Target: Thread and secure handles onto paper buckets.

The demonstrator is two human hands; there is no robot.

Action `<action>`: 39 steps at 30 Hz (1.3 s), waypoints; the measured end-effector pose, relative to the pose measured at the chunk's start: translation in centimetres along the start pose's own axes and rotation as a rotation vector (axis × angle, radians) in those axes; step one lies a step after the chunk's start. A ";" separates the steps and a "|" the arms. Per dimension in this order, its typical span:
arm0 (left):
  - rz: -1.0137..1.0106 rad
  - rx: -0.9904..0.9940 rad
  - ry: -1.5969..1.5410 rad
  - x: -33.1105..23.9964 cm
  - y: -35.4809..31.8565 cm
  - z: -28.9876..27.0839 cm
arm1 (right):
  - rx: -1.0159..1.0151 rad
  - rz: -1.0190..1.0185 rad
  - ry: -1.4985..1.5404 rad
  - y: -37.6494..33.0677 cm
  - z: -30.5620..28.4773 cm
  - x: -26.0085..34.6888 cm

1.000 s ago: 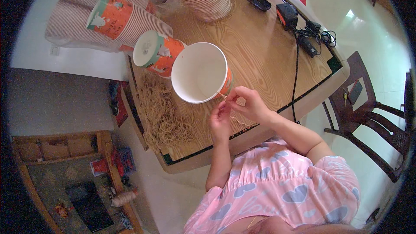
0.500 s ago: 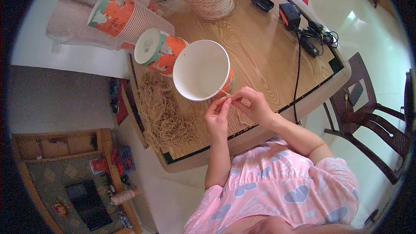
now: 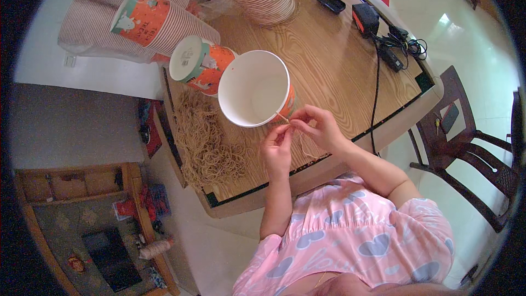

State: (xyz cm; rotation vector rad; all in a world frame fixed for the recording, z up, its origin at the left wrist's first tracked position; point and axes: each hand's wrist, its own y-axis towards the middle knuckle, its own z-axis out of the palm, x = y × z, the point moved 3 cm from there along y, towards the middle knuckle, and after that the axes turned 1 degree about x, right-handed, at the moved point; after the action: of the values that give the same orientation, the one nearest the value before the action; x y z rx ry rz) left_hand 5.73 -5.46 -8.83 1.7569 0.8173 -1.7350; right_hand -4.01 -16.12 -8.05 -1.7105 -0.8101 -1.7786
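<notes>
- Counter (image 3: 329,71): wood-grained, carrying everything below except the chair.
- Chair (image 3: 436,143): dark, beyond the counter at 3 o'clock from the bucket.
- Wrapped stacks (image 3: 90,33): cups in clear plastic, far out at 10 o'clock.
- Tall stack (image 3: 268,0): nested orange cups at 12 o'clock.
- Leaning stack (image 3: 159,22): orange and green, tilted, at 10 o'clock beside the wrapped ones.
- Bucket (image 3: 253,90): white inside, orange outside, mouth facing up, on the counter straight ahead of the person, just beyond the hands.
- Upturned bucket (image 3: 204,66): green and orange, its white base showing, close by at 10 o'clock.
- Pile (image 3: 208,148): tangled tan strands at 7 o'clock, near the left hand.
- Hands: together at 5 o'clock, by the bucket's rim; left hand (image 3: 278,145) and right hand (image 3: 318,129) both pinch the string, fingertips meeting.
- Battery (image 3: 365,20): black and orange, at 2 o'clock.
- String (image 3: 282,117): thin, pale, at the bucket's side just below the rim; a loose length hangs under the right hand.
</notes>
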 end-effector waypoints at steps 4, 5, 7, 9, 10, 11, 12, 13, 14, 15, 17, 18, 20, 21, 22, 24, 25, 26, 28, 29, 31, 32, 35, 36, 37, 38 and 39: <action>-0.058 0.002 0.194 -0.1 0.2 0.2 | -0.016 0.006 0.048 0.2 0.1 -0.5; -0.078 -0.006 0.206 0.0 0.3 0.2 | -0.024 0.033 0.055 0.2 0.2 -0.7; -0.062 -0.005 0.178 0.6 0.3 0.0 | -0.008 0.034 0.057 0.1 0.2 -0.2; -0.047 -0.001 0.150 1.2 0.4 -0.1 | 0.005 0.036 0.058 0.1 0.3 0.0; -0.042 -0.010 0.128 1.4 0.4 -0.1 | 0.006 0.027 0.046 0.2 0.2 0.0; -0.036 -0.020 0.107 1.5 0.4 -0.1 | 0.008 0.019 0.034 0.2 0.2 0.0; -0.036 -0.019 0.107 1.6 0.4 -0.1 | 0.007 0.019 0.033 0.3 0.2 0.0; -0.037 -0.012 0.097 1.7 0.5 -0.1 | 0.010 0.021 0.038 0.4 0.2 -0.2; -0.038 -0.006 0.088 1.7 0.5 0.0 | 0.013 0.023 0.042 0.4 0.2 -0.3; -0.038 -0.007 0.087 1.7 0.6 -0.1 | 0.014 0.023 0.042 0.4 0.2 -0.3; -0.037 -0.013 0.087 1.7 0.6 -0.1 | 0.026 0.032 0.067 0.4 0.3 -0.2; -0.037 -0.015 0.087 1.8 0.5 -0.2 | 0.027 0.033 0.067 0.4 0.4 -0.4; -0.041 -0.027 0.067 2.0 0.4 -0.4 | 0.017 -0.003 0.014 0.5 0.5 -0.7; -0.041 -0.029 0.067 2.0 0.4 -0.4 | 0.019 -0.002 0.014 0.5 0.5 -0.6; -0.045 -0.019 0.092 1.9 0.4 -0.5 | 0.010 -0.032 0.004 0.6 0.5 -0.3; -0.049 -0.009 0.118 1.7 0.3 -0.4 | 0.002 -0.063 -0.006 0.7 0.5 -0.1; -0.046 -0.007 0.129 1.5 0.2 -0.3 | 0.006 -0.077 0.007 0.7 0.5 0.0; -0.042 -0.004 0.139 1.4 0.2 -0.2 | 0.009 -0.091 0.020 0.7 0.5 0.0; -0.048 -0.003 0.143 1.2 0.1 -0.4 | 0.025 -0.050 0.034 0.7 0.5 0.2; -0.055 -0.001 0.146 1.0 0.1 -0.4 | 0.042 -0.008 0.047 0.6 0.5 0.2; -0.089 0.009 0.002 0.0 0.4 -0.3 | 0.046 -0.002 0.067 0.5 0.4 0.3; -0.122 0.019 -0.143 -0.3 0.6 -0.2 | 0.051 0.005 0.087 0.5 0.4 0.3; -0.181 0.000 -0.269 -0.2 1.0 -0.5 | 0.051 -0.016 0.050 0.4 0.2 0.4; -0.182 -0.001 -0.269 -0.5 1.1 -0.1 | 0.051 -0.015 0.050 0.4 0.3 0.2; -0.183 -0.008 -0.292 -1.3 1.0 0.5 | 0.046 -0.017 0.050 0.4 0.3 0.0; -0.184 -0.015 -0.316 -1.6 1.0 0.9 | 0.040 -0.018 0.050 0.4 0.2 -0.2; -0.183 -0.015 -0.316 -1.5 1.1 0.8 | 0.040 -0.019 0.050 0.4 0.2 -0.1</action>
State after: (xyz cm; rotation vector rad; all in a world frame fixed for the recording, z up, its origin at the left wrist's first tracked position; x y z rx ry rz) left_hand 5.95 -6.87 -7.39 1.3820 0.8682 -2.0526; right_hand -3.63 -16.26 -8.12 -1.6317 -0.8380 -1.7982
